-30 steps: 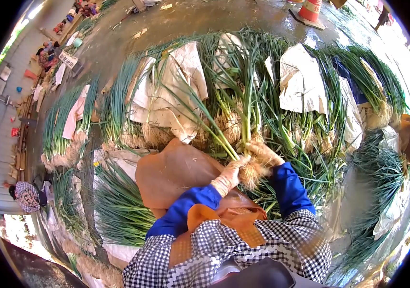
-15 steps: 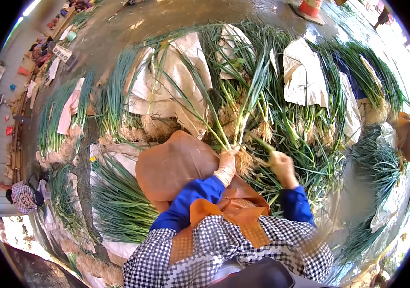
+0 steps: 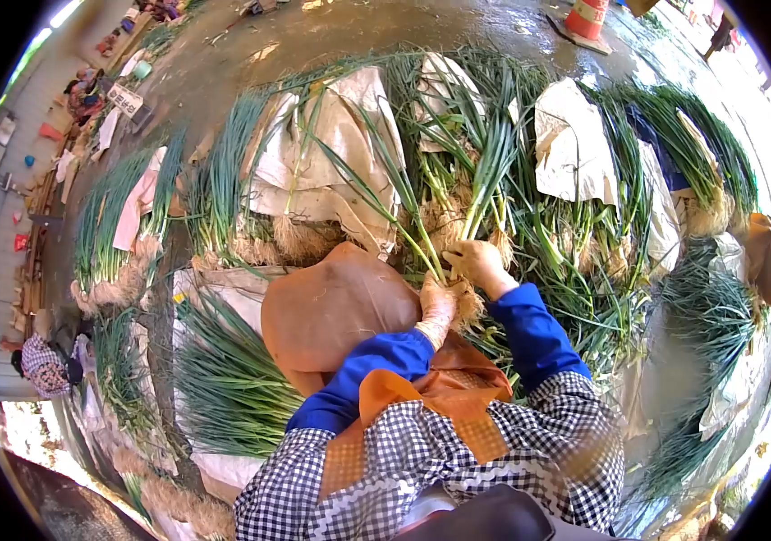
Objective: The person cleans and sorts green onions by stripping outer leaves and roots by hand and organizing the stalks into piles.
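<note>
Wrapped round the lower stems of a few green onions [image 3: 428, 245], my left hand [image 3: 438, 305] is closed in front of my lap. The long leaves fan out away from me, and pale roots [image 3: 469, 307] hang at the right of the fist. My right hand [image 3: 479, 265] is closed with its fingertips at the white stalks, just above and right of the left hand. A brown apron [image 3: 340, 307] covers my knees. Left of it, a pile of green onions [image 3: 223, 379] lies on a pale sheet.
Rows of green onions [image 3: 232, 171] lie ahead, partly under pale cloth sacks [image 3: 575, 140]. Loose leaves [image 3: 584, 316] are heaped at the right. An orange cone [image 3: 586, 18] stands at the far right on wet floor. A person [image 3: 45, 367] sits at far left.
My right hand has come from the right, where it held a strip of leaf away from the bunch, to the stalks beside my left hand. My left hand keeps its hold.
</note>
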The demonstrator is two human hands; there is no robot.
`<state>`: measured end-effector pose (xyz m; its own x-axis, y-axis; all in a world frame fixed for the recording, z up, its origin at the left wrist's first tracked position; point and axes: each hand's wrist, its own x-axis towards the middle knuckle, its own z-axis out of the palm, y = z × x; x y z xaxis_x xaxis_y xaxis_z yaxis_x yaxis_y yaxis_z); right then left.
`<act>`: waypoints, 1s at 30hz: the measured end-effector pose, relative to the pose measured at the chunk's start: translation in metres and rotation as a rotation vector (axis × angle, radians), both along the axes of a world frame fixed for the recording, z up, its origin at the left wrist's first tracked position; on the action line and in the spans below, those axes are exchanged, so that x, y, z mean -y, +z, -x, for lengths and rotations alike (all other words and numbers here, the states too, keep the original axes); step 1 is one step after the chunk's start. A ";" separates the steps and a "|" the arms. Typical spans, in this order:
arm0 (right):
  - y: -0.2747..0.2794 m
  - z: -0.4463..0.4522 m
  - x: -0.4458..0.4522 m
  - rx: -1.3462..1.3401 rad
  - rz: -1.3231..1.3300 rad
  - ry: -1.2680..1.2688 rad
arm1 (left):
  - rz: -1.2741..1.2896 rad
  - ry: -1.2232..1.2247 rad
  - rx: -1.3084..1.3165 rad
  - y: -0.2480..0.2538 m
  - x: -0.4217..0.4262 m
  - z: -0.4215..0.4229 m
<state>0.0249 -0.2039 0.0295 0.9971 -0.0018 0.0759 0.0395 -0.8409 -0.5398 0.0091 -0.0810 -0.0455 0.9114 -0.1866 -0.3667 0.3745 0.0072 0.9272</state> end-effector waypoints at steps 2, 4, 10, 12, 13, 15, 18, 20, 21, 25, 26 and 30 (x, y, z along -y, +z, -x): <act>0.016 0.025 -0.009 0.058 -0.175 0.117 | 0.021 0.027 -0.013 -0.002 0.000 -0.001; 0.026 0.064 -0.008 -0.391 -0.831 -0.127 | 0.138 0.017 -0.050 0.000 -0.002 0.001; -0.003 0.152 0.081 -0.793 -0.866 -0.335 | 0.430 -0.058 -0.192 0.000 -0.008 -0.007; -0.020 0.131 0.076 -0.386 -0.114 -0.163 | 0.428 -0.117 -0.197 0.008 -0.008 -0.004; -0.019 0.113 0.074 -0.175 0.263 -0.065 | 0.427 -0.152 -0.200 0.011 -0.007 -0.005; 0.012 0.053 0.035 -0.510 -0.487 -0.520 | 0.370 -0.136 -0.204 0.018 -0.010 -0.001; 0.000 0.018 0.006 -0.196 -0.428 -0.316 | 0.398 -0.142 -0.276 0.003 -0.014 -0.006; -0.049 0.008 0.008 0.158 -0.432 -0.156 | 0.434 -0.072 -0.283 0.018 -0.016 -0.008; -0.046 0.009 0.004 0.155 -0.436 -0.153 | 0.439 -0.101 -0.285 0.018 -0.021 -0.008; 0.018 0.028 -0.018 -0.062 0.100 -0.041 | 0.428 -0.139 -0.603 -0.008 -0.029 -0.015; 0.015 0.043 -0.018 -0.040 -0.205 0.018 | 0.596 -0.170 -0.629 -0.025 -0.034 -0.017; 0.072 0.063 0.052 -0.705 -0.876 0.189 | 0.659 -0.128 -0.717 0.051 -0.020 -0.017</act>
